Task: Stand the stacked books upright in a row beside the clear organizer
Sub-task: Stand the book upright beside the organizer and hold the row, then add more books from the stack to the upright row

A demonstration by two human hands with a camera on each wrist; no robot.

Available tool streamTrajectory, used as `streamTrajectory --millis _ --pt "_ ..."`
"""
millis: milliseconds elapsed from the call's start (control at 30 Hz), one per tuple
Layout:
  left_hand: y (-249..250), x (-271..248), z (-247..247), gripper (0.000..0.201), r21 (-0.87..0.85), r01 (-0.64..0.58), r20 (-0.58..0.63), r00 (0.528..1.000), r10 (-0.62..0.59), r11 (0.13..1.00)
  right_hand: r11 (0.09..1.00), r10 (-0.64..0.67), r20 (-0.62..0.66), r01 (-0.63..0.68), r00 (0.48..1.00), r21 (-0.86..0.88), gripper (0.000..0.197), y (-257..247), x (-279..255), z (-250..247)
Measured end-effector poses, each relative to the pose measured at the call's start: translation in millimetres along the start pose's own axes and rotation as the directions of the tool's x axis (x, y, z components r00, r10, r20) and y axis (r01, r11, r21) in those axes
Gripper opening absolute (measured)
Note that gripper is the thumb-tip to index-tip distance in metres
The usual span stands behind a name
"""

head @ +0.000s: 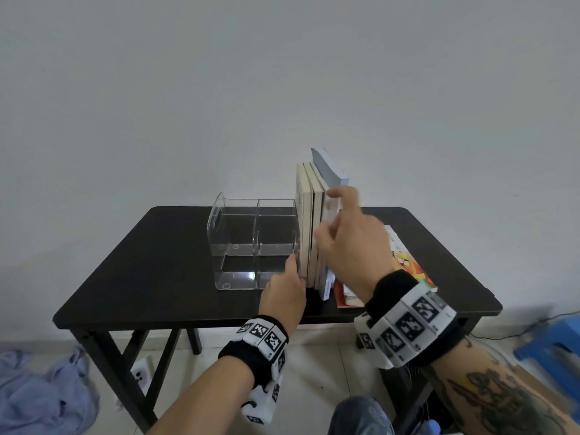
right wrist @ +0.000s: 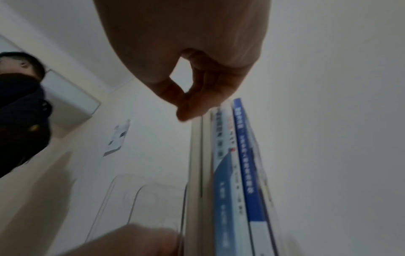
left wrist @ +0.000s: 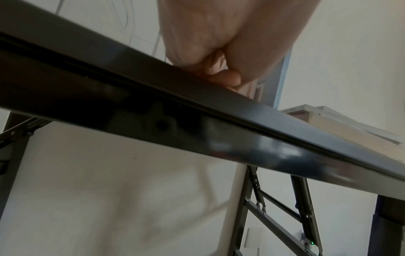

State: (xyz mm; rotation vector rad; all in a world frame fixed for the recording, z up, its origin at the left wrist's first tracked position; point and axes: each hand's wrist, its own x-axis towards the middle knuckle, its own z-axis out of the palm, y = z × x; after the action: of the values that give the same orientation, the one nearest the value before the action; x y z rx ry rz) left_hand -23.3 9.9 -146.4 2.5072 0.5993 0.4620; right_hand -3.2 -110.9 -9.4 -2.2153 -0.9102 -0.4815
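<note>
Roughly midway: several cream and blue paperback books (head: 309, 221) stand upright against the clear acrylic organizer (head: 238, 233), right hand (head: 351, 246) fingers loosely curled on them, left hand (head: 284, 293) grip at their base unclear; bright-covered flat books (head: 408, 262) wait under the right wrist.

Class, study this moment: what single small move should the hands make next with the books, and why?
Probably the right hand should press the leaning pale-blue book flush against the upright row of beige-edged books, while the left hand steadies the row's base beside the clear acrylic organizer. That book's top tilts away rightward, and colourful flat books wait on the black table.
</note>
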Motion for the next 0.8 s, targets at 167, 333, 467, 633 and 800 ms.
streamTrajectory --millis 167,333,467,633,800 --pt "1.7 -3.5 -1.6 0.066 -0.076 -0.020 -0.034 0.999 0.017 0.997 0.955 0.297 -0.149 -0.290 0.943 0.067 0.018 50.0 13.7 -21.5" --pt "7.4 -12.2 -7.2 0.103 -0.024 -0.062 -0.066 0.996 0.060 0.998 0.790 0.571 0.170 -0.482 0.803 -0.378 0.042 119.4 19.4 -2.1" --pt "3.6 -12.4 -5.8 0.108 0.018 -0.149 -0.089 0.985 0.150 0.989 0.647 0.745 0.237 -0.587 0.624 -0.486 0.056 149.9 16.2 8.4" --pt "2.7 -11.9 -6.3 0.108 0.038 -0.182 -0.091 0.979 0.185 0.983 0.682 0.710 0.218 -0.578 0.669 -0.448 0.036 163.6 14.6 -0.9" --pt "1.1 -8.3 -9.2 0.108 0.030 -0.215 -0.079 0.973 0.216 0.976 0.720 0.683 0.243 -0.576 0.689 -0.387 0.020 155.9 27.4 -22.5"
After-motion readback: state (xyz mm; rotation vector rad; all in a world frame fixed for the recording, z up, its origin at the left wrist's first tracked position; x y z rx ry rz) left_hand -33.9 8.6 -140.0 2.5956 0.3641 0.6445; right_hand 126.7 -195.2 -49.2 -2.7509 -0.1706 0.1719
